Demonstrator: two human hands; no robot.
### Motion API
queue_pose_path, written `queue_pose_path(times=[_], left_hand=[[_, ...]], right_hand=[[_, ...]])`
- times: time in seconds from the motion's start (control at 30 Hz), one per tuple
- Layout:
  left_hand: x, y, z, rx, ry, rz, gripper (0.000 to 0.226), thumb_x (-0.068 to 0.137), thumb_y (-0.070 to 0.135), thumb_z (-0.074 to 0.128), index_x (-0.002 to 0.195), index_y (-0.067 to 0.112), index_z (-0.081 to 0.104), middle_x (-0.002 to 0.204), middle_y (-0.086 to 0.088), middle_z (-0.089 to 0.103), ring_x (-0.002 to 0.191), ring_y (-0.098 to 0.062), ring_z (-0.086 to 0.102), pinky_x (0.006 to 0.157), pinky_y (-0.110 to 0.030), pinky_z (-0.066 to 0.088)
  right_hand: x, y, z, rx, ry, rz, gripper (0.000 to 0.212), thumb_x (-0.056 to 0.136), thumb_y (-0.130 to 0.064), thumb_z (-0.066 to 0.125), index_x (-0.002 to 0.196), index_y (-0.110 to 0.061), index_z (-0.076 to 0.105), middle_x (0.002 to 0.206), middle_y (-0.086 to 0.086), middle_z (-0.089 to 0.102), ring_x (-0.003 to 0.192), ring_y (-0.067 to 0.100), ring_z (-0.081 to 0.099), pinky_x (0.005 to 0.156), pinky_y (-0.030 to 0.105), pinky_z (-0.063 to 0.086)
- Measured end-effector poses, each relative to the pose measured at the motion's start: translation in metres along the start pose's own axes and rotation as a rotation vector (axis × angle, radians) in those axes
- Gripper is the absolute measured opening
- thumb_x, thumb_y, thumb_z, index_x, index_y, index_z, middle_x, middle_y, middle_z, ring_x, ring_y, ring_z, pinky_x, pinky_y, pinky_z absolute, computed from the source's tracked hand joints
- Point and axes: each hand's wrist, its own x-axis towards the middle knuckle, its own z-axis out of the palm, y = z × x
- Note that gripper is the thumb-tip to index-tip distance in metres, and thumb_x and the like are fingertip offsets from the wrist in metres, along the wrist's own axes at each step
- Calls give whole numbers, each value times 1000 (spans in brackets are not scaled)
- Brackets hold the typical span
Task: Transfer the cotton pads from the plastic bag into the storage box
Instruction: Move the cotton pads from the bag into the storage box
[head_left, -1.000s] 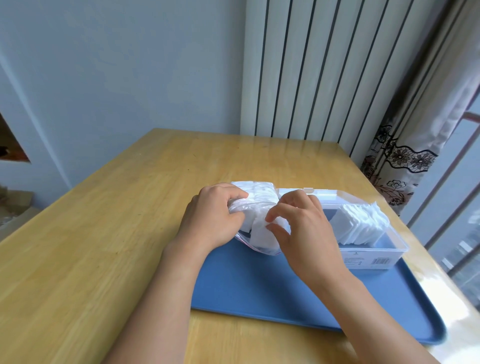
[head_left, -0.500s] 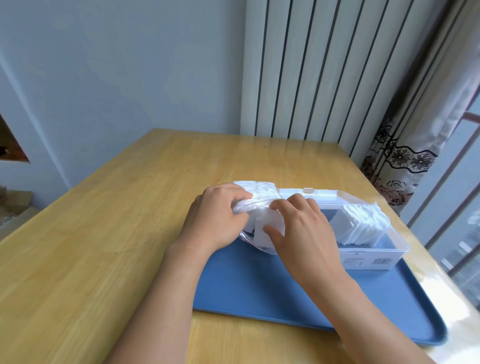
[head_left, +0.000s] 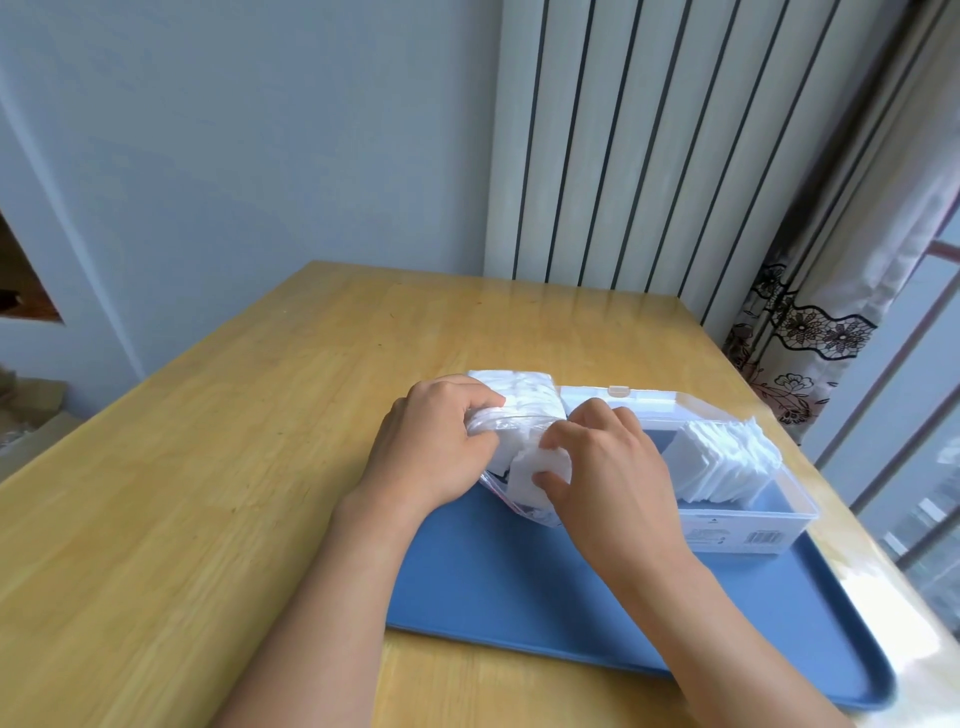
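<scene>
Change: both hands are staying at the bag's mouth as a second ago; the right hand's fingers are now sitting deeper among the pads, thumb closing under a small clump.
Table (head_left: 218, 467): one wooden top is carrying everything.
Left hand (head_left: 431, 452): one hand is gripping the bag's left rim, fingers curled over the bunched plastic.
Plastic bag (head_left: 498, 415): one clear zip bag is lying between the two hands, its mouth turned toward the camera, its near edge resting on the tray.
Cotton pads in bag (head_left: 524, 387): one packed white row is showing behind the hands; a single-pad count is not readable from here.
Right hand (head_left: 608, 467): one hand is pinching a clump of pads (head_left: 535, 465) at the bag's mouth, thumb below, fingers above.
Tray (head_left: 519, 577): one blue tray is lying under the bag's edge and the box.
Storage box (head_left: 748, 525): one clear box is standing on the tray's right part, lid hinged back.
Pads in box (head_left: 722, 462): one leaning stack is filling the right end, possibly twenty or more.
</scene>
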Motion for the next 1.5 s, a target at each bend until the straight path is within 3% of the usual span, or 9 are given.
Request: queue_pose_path(times=[0.17,0.47,0.73,0.9,1.0,1.07,1.23,1.3,1.5], left_hand=[[0,2,0,9,-1,9,43,72,18,64,110,33,75,114,21,70,95,-13,66,86,-33,56],[-1,-1,-4,92,59,-10,39,72,14,65,105,33,74,106,18,69,91,-18,66,77,-34,56],[-1,-6,-4,34,60,-52,28,70,18,72,94,32,72,92,15,65,82,-18,65,70,-39,57],[-2,0,-6,-16,-20,-8,47,61,30,67,108,35,70,102,19,61,93,-13,63,81,-37,55],[-4,5,-9,-94,-108,38,73,54,28,66,127,34,62,122,17,55,115,-14,56,97,-37,51],[-5,8,-14,-171,-155,81,79,54,24,66,131,37,58,130,17,51,121,-16,54,102,-40,48],[-10,32,-22,-710,-87,85,59,70,41,63,124,19,67,126,-5,66,120,-21,60,96,-27,48],[-14,42,-16,-850,-126,46,55,77,41,68,123,12,67,121,-14,70,113,-30,67,91,-36,55],[-17,55,-3,-990,-222,-9,34,84,9,77,118,10,70,111,-13,76,93,-28,71,83,-38,60]], right_hand=[[0,0,0,-11,-14,-5,28,84,-27,75,111,-21,70,109,1,55,103,28,52,79,39,48],[-7,5,0,158,35,-112,16,80,-19,80,95,-22,75,104,-2,54,100,26,52,75,33,45],[-14,8,-22,518,218,-334,14,85,-14,75,98,-20,75,119,-6,59,112,20,55,92,23,42],[-7,17,-35,1012,106,-100,17,85,-2,79,92,-15,71,98,-13,75,93,7,70,80,17,48],[2,30,-36,1290,96,129,15,83,-15,80,88,-19,66,76,11,61,71,21,55,65,35,48],[7,37,-35,1407,120,250,29,80,-21,85,99,-11,66,83,16,61,78,26,59,77,45,60],[7,37,-34,1570,32,294,49,77,-13,79,115,9,57,93,13,72,89,27,69,83,41,60],[5,35,-33,1596,16,284,47,78,-10,82,114,9,58,94,16,72,90,29,69,85,43,60],[4,33,-36,1581,62,267,25,82,-11,75,104,0,72,99,17,76,94,32,73,91,47,58]])
